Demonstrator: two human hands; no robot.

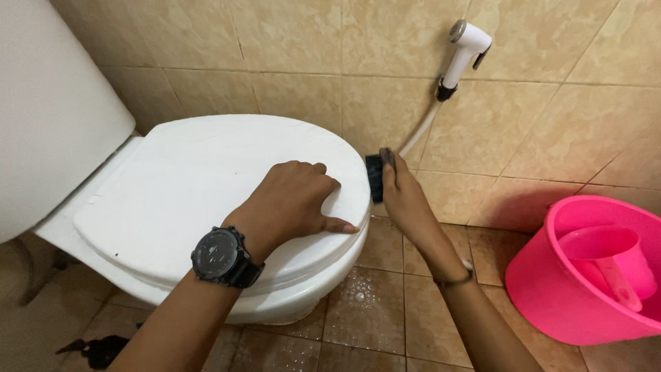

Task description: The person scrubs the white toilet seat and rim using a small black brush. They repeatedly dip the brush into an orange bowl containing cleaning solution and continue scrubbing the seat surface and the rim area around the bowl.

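Two hands at a closed white toilet, one steadying the lid, the other gripping a dark scrubber at its front edge.

The left hand (pixel 292 200), with a black wristwatch (pixel 222 255) on its wrist, lies palm-down on the closed toilet lid (pixel 186 179), fingers loosely curled and thumb stretched along the rim, holding nothing. The right hand (pixel 406 196) has its fingers closed around a small black scrubber (pixel 374 178), pressed against the lid's front edge, just beside the tiled wall. At the far right a pink plastic bucket (pixel 551 296) stands on the wet brown floor tiles (pixel 372 303); inside it a pink dipper (pixel 609 258) leans tilted, handle pointing down-right, and whether it holds water cannot be told. A white bidet sprayer (pixel 465 45) hangs on the wall above, its hose running down behind the right hand.
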